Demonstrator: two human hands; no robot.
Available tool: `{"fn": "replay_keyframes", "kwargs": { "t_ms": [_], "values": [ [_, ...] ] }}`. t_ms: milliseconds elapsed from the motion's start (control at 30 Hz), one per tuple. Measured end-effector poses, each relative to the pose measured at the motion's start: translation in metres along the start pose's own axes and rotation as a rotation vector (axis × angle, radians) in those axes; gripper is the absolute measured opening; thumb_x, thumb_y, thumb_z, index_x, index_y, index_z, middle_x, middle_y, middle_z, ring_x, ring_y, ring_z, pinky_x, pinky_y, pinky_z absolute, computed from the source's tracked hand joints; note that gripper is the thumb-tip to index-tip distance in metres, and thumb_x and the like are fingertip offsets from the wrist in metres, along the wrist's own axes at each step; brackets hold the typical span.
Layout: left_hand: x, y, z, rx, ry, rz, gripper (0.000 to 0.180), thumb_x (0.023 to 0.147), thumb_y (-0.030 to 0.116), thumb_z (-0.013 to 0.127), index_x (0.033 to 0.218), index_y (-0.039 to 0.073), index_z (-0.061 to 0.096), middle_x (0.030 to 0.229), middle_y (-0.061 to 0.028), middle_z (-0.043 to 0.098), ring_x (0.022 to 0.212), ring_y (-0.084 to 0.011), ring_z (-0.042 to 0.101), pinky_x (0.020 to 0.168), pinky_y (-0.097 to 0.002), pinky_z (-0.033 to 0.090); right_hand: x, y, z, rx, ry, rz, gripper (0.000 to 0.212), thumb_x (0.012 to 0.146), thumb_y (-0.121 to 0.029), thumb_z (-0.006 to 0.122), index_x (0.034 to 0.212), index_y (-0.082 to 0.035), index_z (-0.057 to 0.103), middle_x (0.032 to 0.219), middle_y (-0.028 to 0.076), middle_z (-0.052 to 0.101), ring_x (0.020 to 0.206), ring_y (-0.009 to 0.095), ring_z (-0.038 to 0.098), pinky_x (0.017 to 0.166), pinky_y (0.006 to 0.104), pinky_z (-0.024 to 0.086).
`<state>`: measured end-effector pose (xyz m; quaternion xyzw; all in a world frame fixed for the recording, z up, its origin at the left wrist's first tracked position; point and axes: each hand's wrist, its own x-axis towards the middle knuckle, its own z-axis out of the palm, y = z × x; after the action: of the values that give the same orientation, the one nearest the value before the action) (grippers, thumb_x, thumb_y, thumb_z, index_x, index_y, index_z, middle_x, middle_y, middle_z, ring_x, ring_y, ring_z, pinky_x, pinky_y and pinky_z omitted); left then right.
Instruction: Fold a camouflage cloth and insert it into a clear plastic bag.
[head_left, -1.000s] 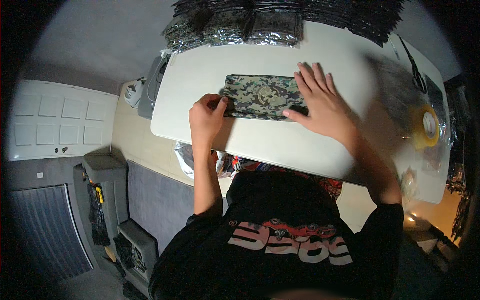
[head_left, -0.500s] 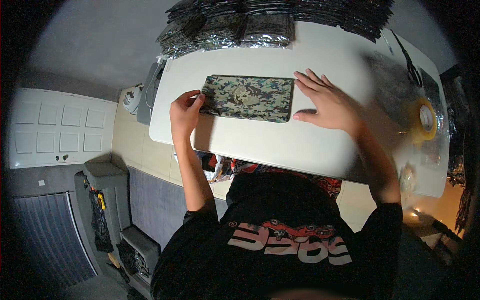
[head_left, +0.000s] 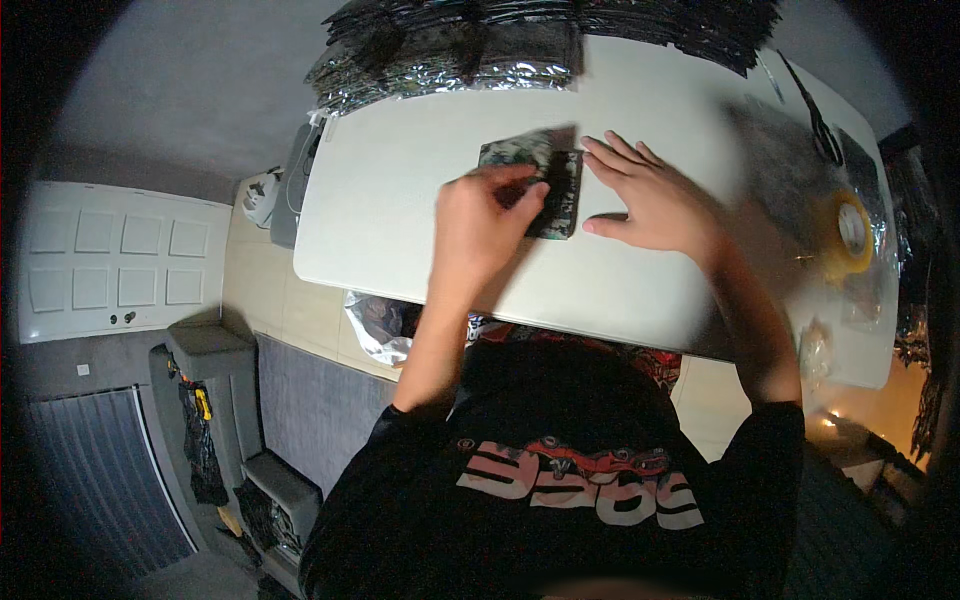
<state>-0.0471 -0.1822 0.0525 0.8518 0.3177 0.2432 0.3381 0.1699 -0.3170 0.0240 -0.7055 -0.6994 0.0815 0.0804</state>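
A flat green-and-brown camouflage fabric piece (head_left: 515, 152) lies on the white table (head_left: 400, 230), its left part lifted and folded over toward the right. My left hand (head_left: 472, 225) pinches the lifted edge between thumb and fingers, hiding part of the piece. Only its darker right portion still rests flat on the tabletop. Beside that right end is my right hand (head_left: 655, 200), lying flat with its fingers spread, fingertips close to the fabric's edge; whether they touch it I cannot tell.
Stacks of dark items in clear plastic (head_left: 450, 65) line the table's far edge. Black scissors (head_left: 822, 135) and a yellow tape roll (head_left: 850, 232) lie at the right. Under the near edge sits a white bag (head_left: 372, 335); a grey sofa (head_left: 215, 360) is at left.
My left hand has moved right, carrying the left end of the camouflage fabric piece up and over, so the piece looks much shorter. My right hand has stayed almost in place.
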Motion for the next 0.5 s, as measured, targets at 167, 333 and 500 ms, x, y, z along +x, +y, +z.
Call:
{"fn": "replay_keyframes", "kwargs": {
  "t_ms": [167,333,500],
  "values": [
    [-0.007,0.003,0.024,0.17,-0.031,0.104,0.035,0.085,0.026,0.086,0.11,0.002,0.081,0.087,-0.0187,0.079,0.069,-0.0323,0.075,0.071,-0.0381,0.06,0.002,0.002,0.007,0.009,0.072,-0.04,0.086,0.095,-0.051,0.071,0.153,0.007,0.047,0.17,0.02,0.036,0.158,0.039,0.031,0.13,0.0499,0.027],
    [-0.019,0.005,0.024,0.214,-0.035,0.15,0.039,0.082,0.031,0.089,0.11,0.005,0.081,0.09,-0.0164,0.077,0.075,-0.0323,0.075,0.072,-0.0401,0.06,0.007,0.014,0.015,0.032,0.249,-0.106,0.063,0.096,-0.045,0.072,0.135,0.004,0.065,0.156,0.023,0.054,0.148,0.041,0.047,0.123,0.0466,0.039],
    [-0.04,0.01,0.013,0.143,-0.058,0.06,0.037,0.079,0.026,0.091,0.107,0.003,0.081,0.094,-0.0162,0.074,0.084,-0.0345,0.075,0.076,-0.0419,0.061,0.023,0.006,0.024,0.384,0.476,0.059,0.036,0.098,-0.038,0.07,0.091,-0.003,0.077,0.131,0.018,0.073,0.122,0.042,0.067,0.107,0.0468,0.051]
  ]
}}
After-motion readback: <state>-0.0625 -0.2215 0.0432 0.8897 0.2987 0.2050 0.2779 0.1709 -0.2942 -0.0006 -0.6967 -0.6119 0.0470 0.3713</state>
